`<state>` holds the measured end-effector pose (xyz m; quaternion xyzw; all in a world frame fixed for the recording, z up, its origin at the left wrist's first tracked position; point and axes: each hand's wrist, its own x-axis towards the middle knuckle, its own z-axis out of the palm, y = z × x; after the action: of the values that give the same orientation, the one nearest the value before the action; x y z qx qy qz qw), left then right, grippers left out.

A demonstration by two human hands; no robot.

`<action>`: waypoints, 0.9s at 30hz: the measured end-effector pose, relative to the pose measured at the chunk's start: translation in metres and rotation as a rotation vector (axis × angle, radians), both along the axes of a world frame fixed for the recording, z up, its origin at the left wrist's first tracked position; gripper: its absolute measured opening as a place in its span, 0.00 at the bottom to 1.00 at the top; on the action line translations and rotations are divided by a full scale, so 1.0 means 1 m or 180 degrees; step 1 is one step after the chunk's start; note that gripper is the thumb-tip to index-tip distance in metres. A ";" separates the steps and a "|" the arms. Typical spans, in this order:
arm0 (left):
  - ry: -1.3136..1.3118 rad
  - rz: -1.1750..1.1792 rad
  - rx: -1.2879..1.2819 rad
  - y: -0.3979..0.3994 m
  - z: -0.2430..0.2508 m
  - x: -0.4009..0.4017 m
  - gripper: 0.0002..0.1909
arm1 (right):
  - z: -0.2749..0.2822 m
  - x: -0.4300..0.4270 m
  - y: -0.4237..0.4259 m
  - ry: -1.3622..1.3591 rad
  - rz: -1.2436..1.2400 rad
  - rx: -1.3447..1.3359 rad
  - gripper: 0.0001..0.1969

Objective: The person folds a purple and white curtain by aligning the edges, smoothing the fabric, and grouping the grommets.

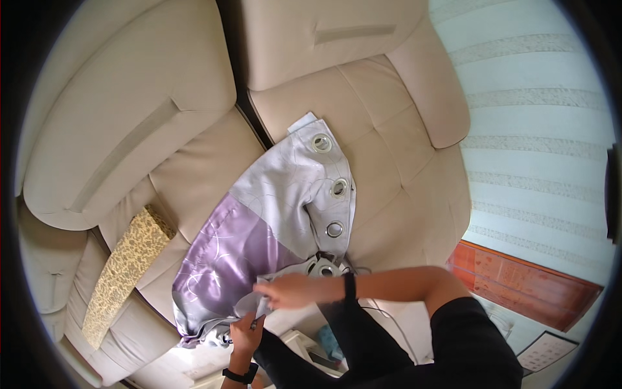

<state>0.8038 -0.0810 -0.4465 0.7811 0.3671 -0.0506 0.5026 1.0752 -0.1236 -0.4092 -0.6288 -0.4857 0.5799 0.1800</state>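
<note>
A grey and purple satin curtain (pixel 277 194) with metal grommets (pixel 321 143) along one edge lies across the sofa and hangs toward me. My left hand (pixel 247 333), wearing a ring and a black wristband, is shut on a pale strip of the curtain's edge. Just above it, my right hand (pixel 294 291) is blurred, its fingertips at the same strip. Whether those fingers grip the cloth cannot be made out. More grommets show by my right wrist, where the cloth bunches up. Part of the curtain's near edge is hidden behind my hands.
The beige sofa (pixel 384 146) fills most of the view. On its left seats lies a yellow patterned cushion or folded cloth (pixel 124 272). A thin cable (pixel 388 316) runs beside my leg. A reddish wooden panel (pixel 525 284) stands at the right, below a striped wall (pixel 525 121).
</note>
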 end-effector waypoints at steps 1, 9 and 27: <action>0.0085 0.0048 -0.0031 -0.009 0.002 -0.007 0.10 | -0.001 0.033 0.006 0.0280 0.0056 -0.0428 0.10; 0.0967 0.0132 -0.0955 -0.026 0.018 -0.026 0.12 | -0.200 0.369 -0.022 -0.3382 -0.1541 -0.0166 0.18; 0.1511 -0.0055 -0.0659 -0.084 0.069 -0.069 0.12 | -0.219 0.326 0.040 -0.1408 -0.1915 0.0117 0.27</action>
<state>0.7350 -0.1654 -0.3778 0.6948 0.4610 -0.2741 0.4791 1.4016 -0.0834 -0.6278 -0.8501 -0.3168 0.3424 0.2444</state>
